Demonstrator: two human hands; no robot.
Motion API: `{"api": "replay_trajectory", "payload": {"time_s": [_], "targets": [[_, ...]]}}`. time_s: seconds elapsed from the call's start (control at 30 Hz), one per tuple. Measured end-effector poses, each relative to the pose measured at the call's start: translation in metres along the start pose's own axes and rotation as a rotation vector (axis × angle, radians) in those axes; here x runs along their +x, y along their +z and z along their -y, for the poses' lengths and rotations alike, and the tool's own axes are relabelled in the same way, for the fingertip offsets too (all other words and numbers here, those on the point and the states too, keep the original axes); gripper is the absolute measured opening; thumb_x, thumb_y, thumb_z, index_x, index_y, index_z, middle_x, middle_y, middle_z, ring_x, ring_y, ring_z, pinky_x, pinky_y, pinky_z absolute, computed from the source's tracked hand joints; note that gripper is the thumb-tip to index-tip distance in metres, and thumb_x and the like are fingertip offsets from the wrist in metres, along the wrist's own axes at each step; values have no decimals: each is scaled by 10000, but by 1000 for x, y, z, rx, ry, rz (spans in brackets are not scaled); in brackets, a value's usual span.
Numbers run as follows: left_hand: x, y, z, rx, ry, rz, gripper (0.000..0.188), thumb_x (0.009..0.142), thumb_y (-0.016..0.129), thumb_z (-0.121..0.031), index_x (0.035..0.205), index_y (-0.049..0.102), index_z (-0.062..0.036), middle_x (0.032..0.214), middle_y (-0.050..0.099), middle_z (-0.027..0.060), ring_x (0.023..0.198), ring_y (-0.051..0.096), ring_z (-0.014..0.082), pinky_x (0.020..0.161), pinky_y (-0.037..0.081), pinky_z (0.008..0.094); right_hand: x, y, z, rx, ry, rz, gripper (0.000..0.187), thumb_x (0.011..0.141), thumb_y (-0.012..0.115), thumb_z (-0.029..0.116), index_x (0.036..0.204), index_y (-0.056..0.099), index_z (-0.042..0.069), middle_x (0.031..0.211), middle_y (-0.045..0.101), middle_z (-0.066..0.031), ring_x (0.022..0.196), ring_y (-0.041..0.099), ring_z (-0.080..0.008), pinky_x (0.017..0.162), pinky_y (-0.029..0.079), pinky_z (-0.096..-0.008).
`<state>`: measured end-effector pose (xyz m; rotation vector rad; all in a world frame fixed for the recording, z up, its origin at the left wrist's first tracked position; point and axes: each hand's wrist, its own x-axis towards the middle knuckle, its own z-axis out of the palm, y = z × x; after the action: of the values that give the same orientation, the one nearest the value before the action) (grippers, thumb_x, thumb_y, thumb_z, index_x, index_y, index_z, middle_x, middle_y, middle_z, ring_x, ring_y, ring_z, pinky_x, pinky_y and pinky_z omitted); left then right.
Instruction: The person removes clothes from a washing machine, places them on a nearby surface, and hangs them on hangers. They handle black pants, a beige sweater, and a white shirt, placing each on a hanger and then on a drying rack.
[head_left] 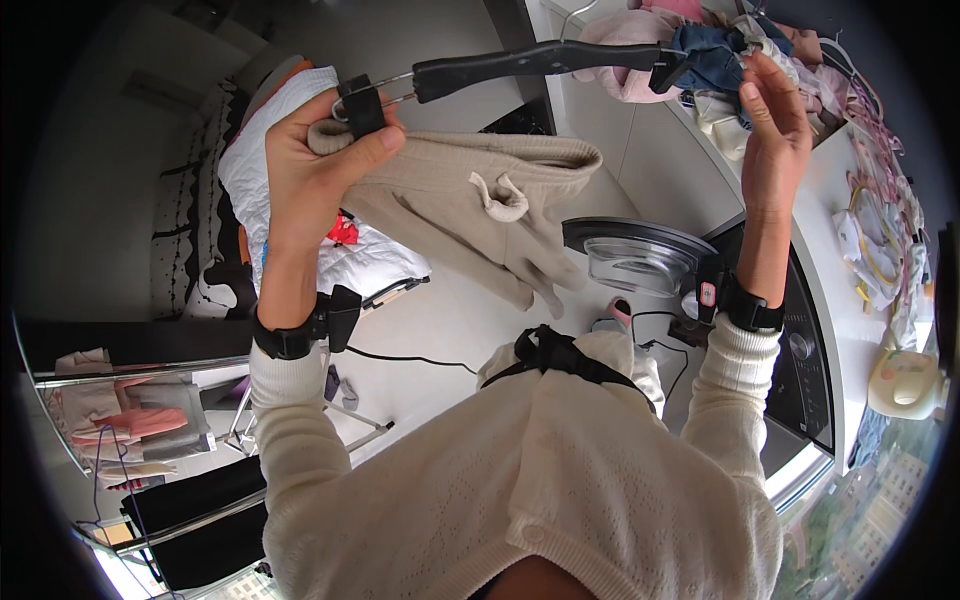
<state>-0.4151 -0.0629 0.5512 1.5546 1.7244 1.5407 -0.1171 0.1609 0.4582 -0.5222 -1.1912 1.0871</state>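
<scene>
Sweater closest, left hand gripping pants and clip, hanger running sideways toward half-curled right hand, can't tell its hold

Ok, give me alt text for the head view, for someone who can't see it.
A person's left hand holds beige drawstring trousers at the waistband, together with one clip of a black hanger; the right hand is raised near its other end. Beyond are piled clothes and an open round appliance door.
</scene>
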Motion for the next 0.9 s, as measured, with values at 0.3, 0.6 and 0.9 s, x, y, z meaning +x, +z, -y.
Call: {"api": "replay_trajectory", "payload": {"time_s": [0.3,0.6,0.9], "targets": [[15,-51,-36,-133,103,27,291,786,745,-87,1034,664,42,907,688,134,814,666,177,774,536,282,-55,104,-127,257,540,814,1049,667,837,500,1454,337,20,1420,443,-164,1333,384,-246,1105,284,-370],[-29,-120,-24,-200,53,-296,260,829,720,-73,1037,657,69,942,687,147,837,656,182,781,529,286,-9,124,-1,86,283,695,455,764,822,238,1081,656,-44,975,695,-85,783,641,-125,728,511,-246],[-48,-160,-29,-279,159,-359,265,827,700,-90,1032,652,72,941,683,151,831,656,191,784,530,297,18,159,70,229,103,711,174,829,743,56,956,642,-4,911,661,-14,748,590,-61,683,477,-205]]}}
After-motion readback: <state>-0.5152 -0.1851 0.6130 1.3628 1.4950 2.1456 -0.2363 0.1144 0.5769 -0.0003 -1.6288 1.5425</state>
